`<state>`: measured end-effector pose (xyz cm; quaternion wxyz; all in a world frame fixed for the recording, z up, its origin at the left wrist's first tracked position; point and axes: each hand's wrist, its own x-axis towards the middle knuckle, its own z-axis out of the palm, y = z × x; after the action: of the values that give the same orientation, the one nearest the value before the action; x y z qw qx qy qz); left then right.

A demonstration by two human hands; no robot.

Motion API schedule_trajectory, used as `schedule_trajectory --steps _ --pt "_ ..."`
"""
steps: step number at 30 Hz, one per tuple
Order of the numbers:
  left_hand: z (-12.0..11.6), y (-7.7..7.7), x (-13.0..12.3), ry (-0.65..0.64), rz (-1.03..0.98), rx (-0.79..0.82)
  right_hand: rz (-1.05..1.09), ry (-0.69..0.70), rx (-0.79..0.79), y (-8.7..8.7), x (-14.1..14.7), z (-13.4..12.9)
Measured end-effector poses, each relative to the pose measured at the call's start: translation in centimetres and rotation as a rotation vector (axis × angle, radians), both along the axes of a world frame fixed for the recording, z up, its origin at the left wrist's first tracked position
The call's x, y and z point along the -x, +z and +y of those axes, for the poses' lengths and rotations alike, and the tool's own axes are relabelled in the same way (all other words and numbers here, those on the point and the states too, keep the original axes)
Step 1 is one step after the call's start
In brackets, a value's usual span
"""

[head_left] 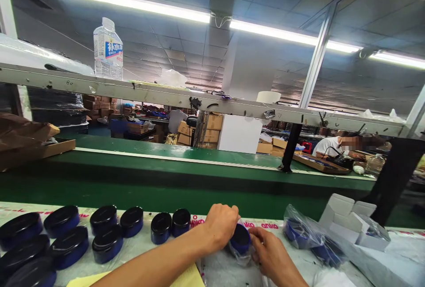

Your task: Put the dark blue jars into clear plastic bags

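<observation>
Left hand [222, 226], wrist bent, meets a bagged blue container [240, 238] near the table's [217, 270] far edge, grip hidden; right hand [270, 251] pinches its side; green surface [199, 192] beyond, strip lights [133, 1] overhead

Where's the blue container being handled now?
In the head view, low and right of centre: the blue container is between the left hand and right hand, against clear plastic.

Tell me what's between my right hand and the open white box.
In the head view, blue items in clear plastic lie on the bench between the right hand and the open white box.
</observation>
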<state>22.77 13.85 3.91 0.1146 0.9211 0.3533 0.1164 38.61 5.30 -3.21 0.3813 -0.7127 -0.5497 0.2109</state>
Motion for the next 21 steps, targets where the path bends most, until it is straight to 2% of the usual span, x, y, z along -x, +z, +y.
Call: schedule_trajectory --steps 3,7,13,16,21 --pt "-0.3 0.3 0.1 0.053 0.054 -0.025 0.054 0.001 0.074 -0.7 0.1 -0.3" --pt "-0.5 0.7 0.8 0.037 0.060 -0.048 0.051 -0.028 0.110 -0.8 0.7 -0.4" --pt "-0.5 0.5 2.3 0.009 0.022 -0.057 -0.166 -0.125 -0.020 2.0 0.5 -0.7" --pt "-0.6 0.6 2.8 0.026 -0.018 -0.034 -0.213 -0.140 -0.032 3.2 0.1 -1.1" --pt "-0.8 0.3 3.0 0.000 -0.082 0.049 -0.155 -0.143 -0.012 3.1 -0.1 -1.0"
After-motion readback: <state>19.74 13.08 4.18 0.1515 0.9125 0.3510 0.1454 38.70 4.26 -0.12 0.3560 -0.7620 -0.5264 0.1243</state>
